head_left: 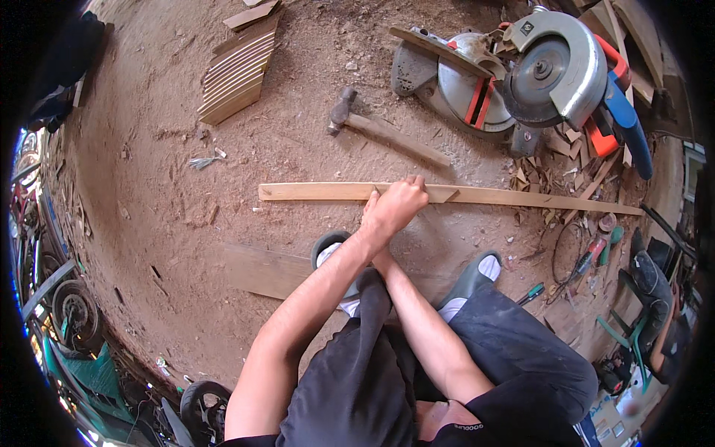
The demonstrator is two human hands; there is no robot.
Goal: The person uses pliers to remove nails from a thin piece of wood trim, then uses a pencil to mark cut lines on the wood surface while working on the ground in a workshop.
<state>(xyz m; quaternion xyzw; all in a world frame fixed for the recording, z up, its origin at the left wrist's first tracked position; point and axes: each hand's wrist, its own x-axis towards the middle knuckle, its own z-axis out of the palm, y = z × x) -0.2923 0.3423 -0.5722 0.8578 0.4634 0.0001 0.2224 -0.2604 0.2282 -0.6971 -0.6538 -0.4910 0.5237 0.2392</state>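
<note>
A long, pale wooden strip (514,197) lies across the dirt in front of my feet. On it, beneath my fingers, is a short slat (445,195) with a slanted end. My left hand (396,205) is closed over the slat and strip near their middle, knuckles up. My right forearm (424,320) crosses under my left wrist, which hides most of the right hand. A fingertip touches the strip at the left side of the grip; I cannot tell which hand it belongs to.
A hammer (391,138) lies beyond the strip. Farther right stands a mitre saw (555,71) among offcuts. Several slant-ended slats (240,71) lie side by side at the far left. A board (261,270) rests by my shoe, and a green-handled screwdriver (531,293) lies near my right knee.
</note>
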